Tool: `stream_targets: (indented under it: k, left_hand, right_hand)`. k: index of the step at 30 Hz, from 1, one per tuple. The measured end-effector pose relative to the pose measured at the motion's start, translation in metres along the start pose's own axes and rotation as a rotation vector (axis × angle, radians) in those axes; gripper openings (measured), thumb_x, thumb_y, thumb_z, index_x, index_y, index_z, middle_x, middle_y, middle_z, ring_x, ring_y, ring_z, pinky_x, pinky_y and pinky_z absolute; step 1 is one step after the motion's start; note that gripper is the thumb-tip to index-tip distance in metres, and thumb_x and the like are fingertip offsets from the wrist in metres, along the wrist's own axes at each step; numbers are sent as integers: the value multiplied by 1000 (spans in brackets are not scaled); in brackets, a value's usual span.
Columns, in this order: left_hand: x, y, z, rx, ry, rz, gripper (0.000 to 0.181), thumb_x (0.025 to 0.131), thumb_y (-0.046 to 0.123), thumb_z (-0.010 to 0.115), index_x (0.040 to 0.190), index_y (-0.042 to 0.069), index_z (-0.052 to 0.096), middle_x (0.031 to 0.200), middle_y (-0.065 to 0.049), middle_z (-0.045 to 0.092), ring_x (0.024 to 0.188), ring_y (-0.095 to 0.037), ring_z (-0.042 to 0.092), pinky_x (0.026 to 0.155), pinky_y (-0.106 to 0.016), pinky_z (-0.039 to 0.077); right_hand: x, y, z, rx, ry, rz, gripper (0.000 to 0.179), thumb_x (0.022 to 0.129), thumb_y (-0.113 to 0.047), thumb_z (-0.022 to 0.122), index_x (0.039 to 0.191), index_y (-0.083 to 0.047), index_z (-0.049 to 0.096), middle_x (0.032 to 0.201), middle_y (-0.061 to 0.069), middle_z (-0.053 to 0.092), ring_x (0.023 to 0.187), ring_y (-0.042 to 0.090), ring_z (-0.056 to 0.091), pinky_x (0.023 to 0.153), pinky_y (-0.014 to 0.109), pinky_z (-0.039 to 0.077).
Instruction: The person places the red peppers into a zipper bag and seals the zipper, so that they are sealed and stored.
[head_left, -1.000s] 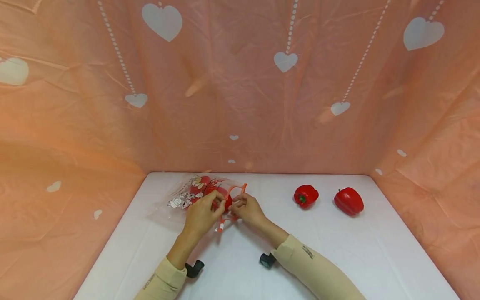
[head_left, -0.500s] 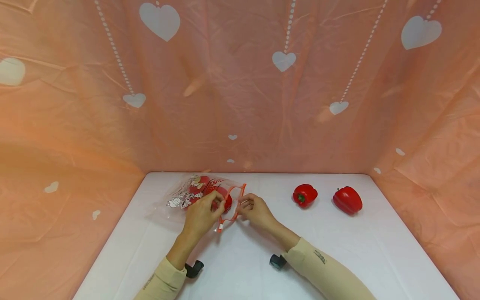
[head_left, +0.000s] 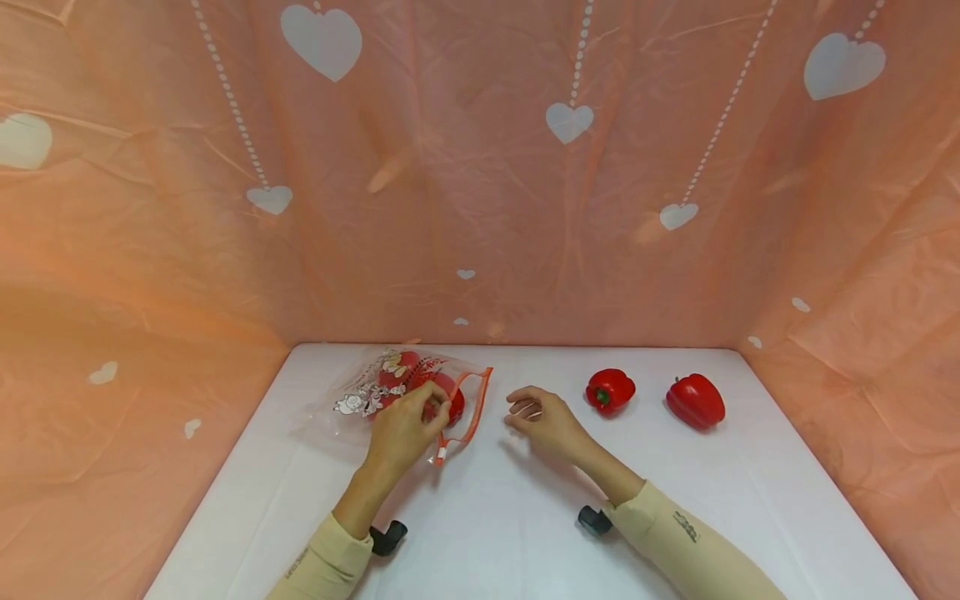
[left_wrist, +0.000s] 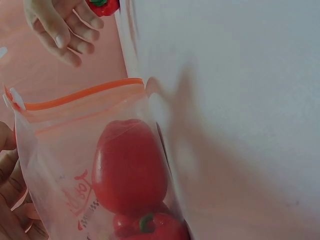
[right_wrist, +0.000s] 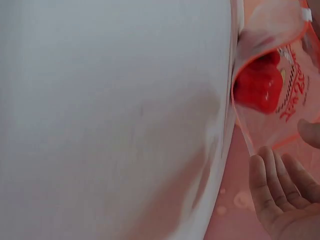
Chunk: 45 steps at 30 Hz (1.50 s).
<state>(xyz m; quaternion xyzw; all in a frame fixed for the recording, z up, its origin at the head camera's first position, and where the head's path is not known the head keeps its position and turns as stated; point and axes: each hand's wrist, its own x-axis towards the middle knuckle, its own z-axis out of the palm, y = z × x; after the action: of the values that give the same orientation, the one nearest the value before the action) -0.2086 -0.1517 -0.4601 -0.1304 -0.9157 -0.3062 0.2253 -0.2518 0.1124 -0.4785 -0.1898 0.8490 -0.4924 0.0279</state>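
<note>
A clear printed zipper bag with an orange zip edge lies on the left of the table, its mouth spread apart toward the right. Red bell peppers show through its plastic; one has a green stem. A white slider sits at the zip's near end. My left hand pinches the bag's rim with thumb and forefinger. Off to the right of the mouth, my right hand hovers with loosely bent fingers and holds nothing. The right wrist view shows a pepper inside the opening.
Two more red bell peppers, one nearer and one farther right, rest on the white table. Orange curtains with white hearts stand behind and at both sides. Black wrist devices sit under both cuffs.
My right hand has drawn away from the bag's mouth to the right, leaving a pepper inside the opening. My left hand stays at the rim.
</note>
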Motion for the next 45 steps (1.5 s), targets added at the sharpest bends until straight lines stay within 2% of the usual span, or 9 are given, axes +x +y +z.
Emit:
stream_targets:
  k: [8, 17, 24, 30, 34, 41, 45]
  left_hand:
    - [0, 0, 0, -4, 0, -2, 14, 93, 17, 83, 99, 19, 71, 85, 4, 75, 68, -11, 61, 58, -27, 49]
    - [0, 0, 0, -5, -2, -5, 14, 93, 16, 83, 99, 19, 71, 85, 4, 75, 67, -10, 59, 58, -27, 48]
    - [0, 1, -1, -1, -8, -13, 13, 94, 18, 83, 100, 18, 71, 87, 3, 76, 67, -11, 59, 59, -27, 49]
    - [0, 1, -2, 4, -13, -18, 13, 94, 18, 83, 99, 18, 71, 87, 3, 76, 67, -10, 58, 59, -27, 48]
    - [0, 3, -3, 6, -16, -27, 13, 94, 18, 83, 100, 18, 71, 87, 3, 76, 67, -11, 58, 59, -28, 49]
    - [0, 3, -3, 5, -25, -37, 13, 94, 19, 83, 100, 18, 72, 88, 2, 76, 68, -11, 59, 60, -28, 50]
    - [0, 2, -3, 3, -28, -37, 13, 94, 19, 83, 101, 18, 72, 88, 2, 76, 68, -11, 58, 61, -28, 50]
  right_hand:
    - [-7, 8, -25, -53, 4, -18, 35, 94, -9, 82, 124, 4, 70, 107, 9, 75, 96, 22, 73, 91, 38, 61]
    - [-14, 13, -51, -102, 3, -80, 37, 95, -9, 81, 127, 4, 68, 113, 20, 75, 99, 27, 74, 95, 48, 60]
    - [-19, 17, -77, -201, -29, -131, 39, 95, -12, 81, 131, -3, 68, 117, 19, 74, 101, 25, 73, 94, 45, 61]
    - [-21, 21, -97, -258, -9, -177, 43, 93, -11, 84, 132, -3, 68, 116, 14, 74, 103, 32, 72, 93, 47, 60]
    - [-22, 24, -110, -280, -12, -205, 48, 91, -7, 85, 134, 0, 66, 117, 14, 73, 106, 40, 70, 95, 54, 59]
    - [-26, 25, -130, -365, -20, -118, 58, 91, -10, 85, 143, -3, 60, 136, 21, 65, 124, 44, 62, 96, 59, 58]
    - [-25, 28, -137, -367, -20, -76, 61, 92, -14, 85, 145, -4, 59, 142, 22, 60, 130, 47, 57, 95, 60, 58]
